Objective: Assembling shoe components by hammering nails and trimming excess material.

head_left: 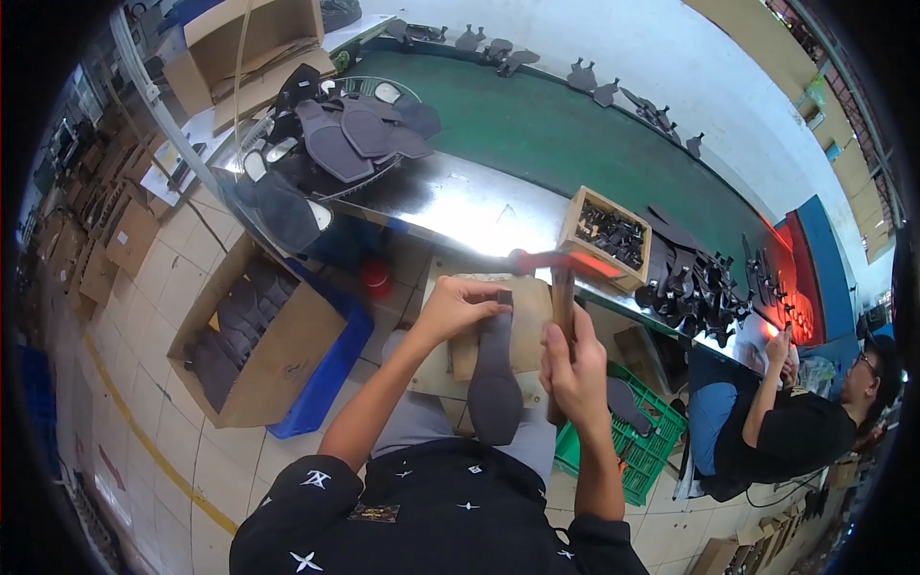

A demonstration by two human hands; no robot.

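Observation:
A dark grey shoe sole (496, 388) lies lengthwise before me, its wide end toward my lap. Its narrow far end rests over a pale work block (530, 321). Thumb and fingers of my left hand (458, 309) pinch a small dark heel piece (504, 298) at that narrow end. My right hand (578, 369) is wrapped round the wooden handle of a hammer (563, 311). The hammer's reddish head is raised beside the block, to the right of the heel piece, and looks blurred.
A wooden box (578, 217) of small dark heels stands on the metal bench edge. Heeled soles (695, 297) are piled beside it. Soles fill a wire basket (407, 172) and a carton (316, 331). A green crate (647, 450) stands right; a co-worker (795, 431) sits beyond.

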